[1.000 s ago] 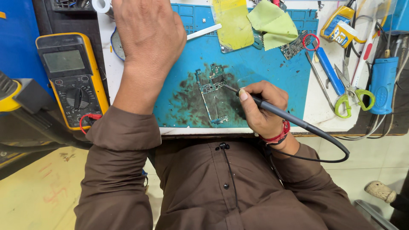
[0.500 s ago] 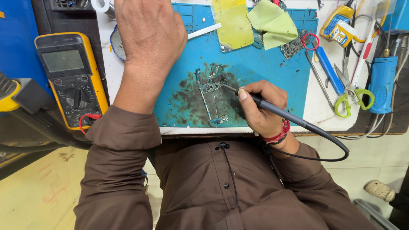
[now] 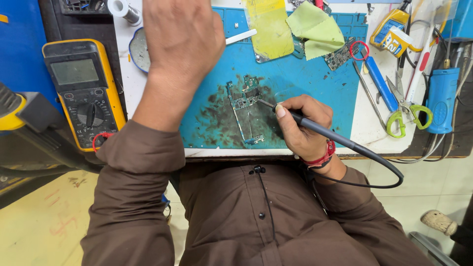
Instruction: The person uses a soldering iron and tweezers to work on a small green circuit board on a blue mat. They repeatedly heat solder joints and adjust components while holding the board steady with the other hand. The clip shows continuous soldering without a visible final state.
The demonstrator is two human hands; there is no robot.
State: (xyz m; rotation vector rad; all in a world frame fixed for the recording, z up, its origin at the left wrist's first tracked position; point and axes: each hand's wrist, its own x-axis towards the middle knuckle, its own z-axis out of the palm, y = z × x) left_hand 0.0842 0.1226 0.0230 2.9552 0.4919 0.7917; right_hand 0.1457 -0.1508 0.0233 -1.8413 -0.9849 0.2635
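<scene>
My right hand (image 3: 301,125) grips a dark soldering iron (image 3: 320,130), its tip resting on a small circuit board (image 3: 245,111) that lies on the stained blue work mat (image 3: 315,83). The iron's black cord loops off to the right past my wrist. My left hand (image 3: 182,39) is raised over the mat's left far corner, seen from the back, fingers curled away from me; what it holds, if anything, is hidden. A small round dish (image 3: 139,49) and a solder spool (image 3: 123,9) lie just left of it.
A yellow multimeter (image 3: 84,91) lies left of the mat. Yellow-green cloths (image 3: 315,27), another small board (image 3: 340,55), a blue-handled tool (image 3: 379,81), green-handled scissors (image 3: 406,111), a blue cylindrical device (image 3: 442,98) and a small bottle (image 3: 391,29) crowd the right side.
</scene>
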